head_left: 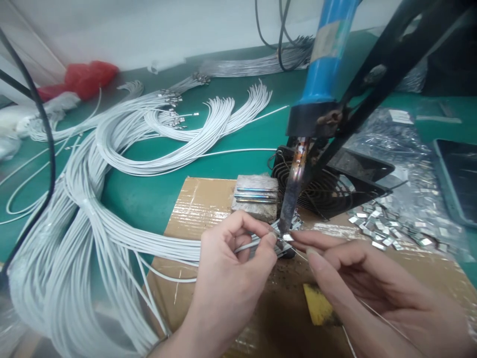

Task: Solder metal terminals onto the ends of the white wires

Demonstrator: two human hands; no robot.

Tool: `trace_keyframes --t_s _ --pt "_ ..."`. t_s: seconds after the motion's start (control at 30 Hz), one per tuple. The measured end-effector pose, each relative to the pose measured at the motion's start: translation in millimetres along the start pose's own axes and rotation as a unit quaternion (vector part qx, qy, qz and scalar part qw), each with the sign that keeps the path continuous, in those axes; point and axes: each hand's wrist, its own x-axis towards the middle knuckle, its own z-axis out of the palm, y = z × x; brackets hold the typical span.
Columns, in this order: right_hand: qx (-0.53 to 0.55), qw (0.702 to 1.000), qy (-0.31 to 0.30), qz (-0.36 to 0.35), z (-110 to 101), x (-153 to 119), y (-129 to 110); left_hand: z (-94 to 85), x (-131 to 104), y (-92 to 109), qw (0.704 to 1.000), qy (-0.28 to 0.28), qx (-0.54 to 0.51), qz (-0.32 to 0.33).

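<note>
Near the middle of the head view, my left hand (231, 273) pinches the end of a white cable (244, 245) between thumb and forefinger. A small silvery metal connector (287, 237) lies at that cable end, right under the tip of a clamped soldering iron (289, 199) with a blue handle. My right hand (372, 283) is closed on a thin solder wire (385, 320), which runs between its fingers toward the tip. Its forefinger reaches close to the connector; whether it touches cannot be told. More cable ends lie behind the left fingertips, partly hidden.
Large bundles of white cables (78, 199) fill the left side. A grey block with metal rods (257, 197) sits on cardboard (201, 191). Behind the iron stands a black fan (320, 191). Loose metal pieces (383, 226), plastic bags (387, 139) and a phone-like device (458, 174) lie right.
</note>
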Motion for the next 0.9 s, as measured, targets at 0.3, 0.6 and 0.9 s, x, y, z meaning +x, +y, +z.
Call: trace_keyframes --t_s 0.3,0.6,0.9 --pt "-0.022 0.999 0.011 0.025 -3 -4 -1 2.0 -1 -2 1.000 -0.003 -0.010 -0.003" --pt "-0.029 1.000 0.005 0.011 -1 -1 0 1.8 -1 -2 1.000 -0.010 -0.015 -0.004" --pt "-0.034 0.999 -0.023 0.003 -6 1 6 1.7 -5 -14 0.999 -0.011 -0.026 0.030"
